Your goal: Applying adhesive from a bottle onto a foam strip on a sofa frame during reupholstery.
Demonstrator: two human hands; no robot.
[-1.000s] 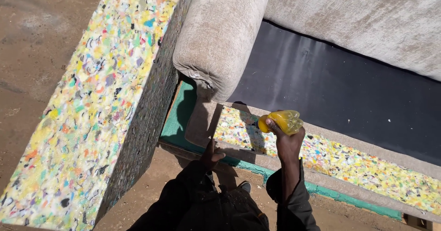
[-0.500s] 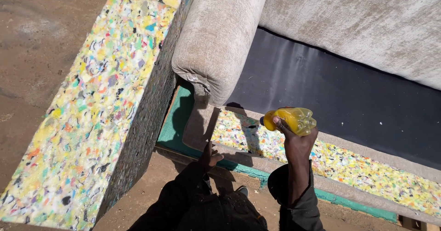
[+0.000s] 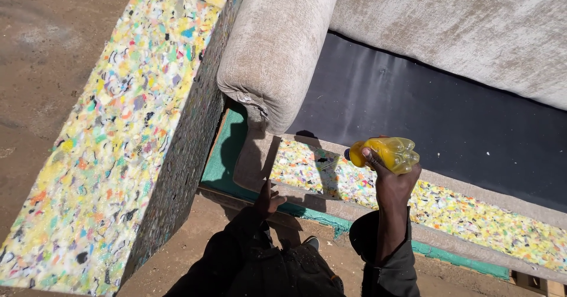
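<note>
My right hand grips a yellow plastic bottle, tipped on its side over a strip of multicoloured chip foam along the sofa's front rail. My left hand rests in shadow against the grey fabric front of the sofa, just below the padded armrest. Its fingers are partly hidden, and I cannot see anything in it. Dark sleeves cover both my arms.
A thick slab of multicoloured chip foam leans at the left. The sofa's seat deck is black cloth, with a grey backrest above. A teal edge shows beside the frame. Brown dirt ground lies at left.
My right hand has carried the yellow bottle to the right along the front foam strip. My left hand has stayed by the fabric below the armrest.
</note>
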